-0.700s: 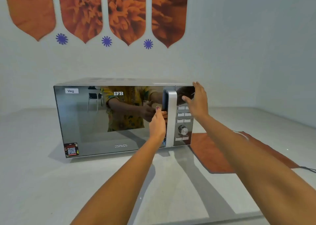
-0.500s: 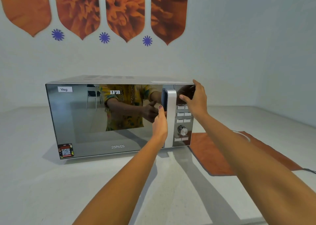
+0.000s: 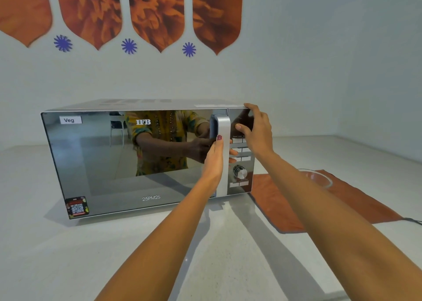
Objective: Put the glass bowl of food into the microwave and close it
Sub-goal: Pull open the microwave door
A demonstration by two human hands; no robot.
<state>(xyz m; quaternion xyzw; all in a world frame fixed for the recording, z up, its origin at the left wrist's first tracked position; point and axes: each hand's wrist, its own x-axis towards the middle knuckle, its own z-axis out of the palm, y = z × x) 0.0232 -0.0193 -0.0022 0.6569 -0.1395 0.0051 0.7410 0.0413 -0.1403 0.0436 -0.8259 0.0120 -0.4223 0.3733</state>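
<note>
Left hand [image 3: 214, 160] gripping microwave [image 3: 109, 163] handle [image 3: 224, 127], right hand [image 3: 259, 133] holding top corner

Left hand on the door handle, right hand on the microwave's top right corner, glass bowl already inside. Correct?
No. The head view shows the glass bowl on the orange mat to the right of the microwave, not inside. The left hand does grip the door handle, and the right hand holds the microwave's top right corner.

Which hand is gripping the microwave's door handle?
The left hand, curled round the silver handle; the right hand holds the top right corner of the microwave.
</note>
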